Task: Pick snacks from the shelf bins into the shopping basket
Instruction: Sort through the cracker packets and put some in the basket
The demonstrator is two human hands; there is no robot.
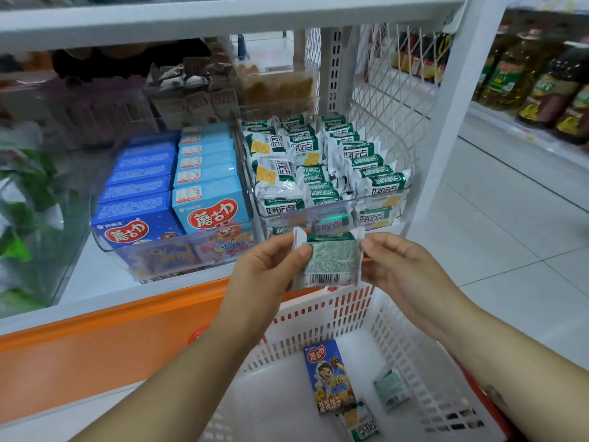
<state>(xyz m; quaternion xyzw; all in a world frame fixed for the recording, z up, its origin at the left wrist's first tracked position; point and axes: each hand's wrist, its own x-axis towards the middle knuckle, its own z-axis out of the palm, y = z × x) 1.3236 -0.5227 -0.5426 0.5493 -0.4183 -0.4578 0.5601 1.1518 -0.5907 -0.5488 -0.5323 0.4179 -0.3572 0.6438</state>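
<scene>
From the head camera, I hold a small green-and-white plastic-wrapped snack packet [330,261], barcode side up, between both hands: my left hand [264,275] fingers pinch its left edge, my right hand [404,275] fingers its right. It hangs above the white slotted plastic shopping basket [322,317], where a dark blue snack box [330,376] and two green packets lie.

Shop; stocked shelf bins [242,183]; oil bottles [538,87] across aisle; shopping basket [398,339]

Both forearms raised forward, left hand [264,269] and right hand [401,269] level, fingers [304,252] pinched inward
</scene>
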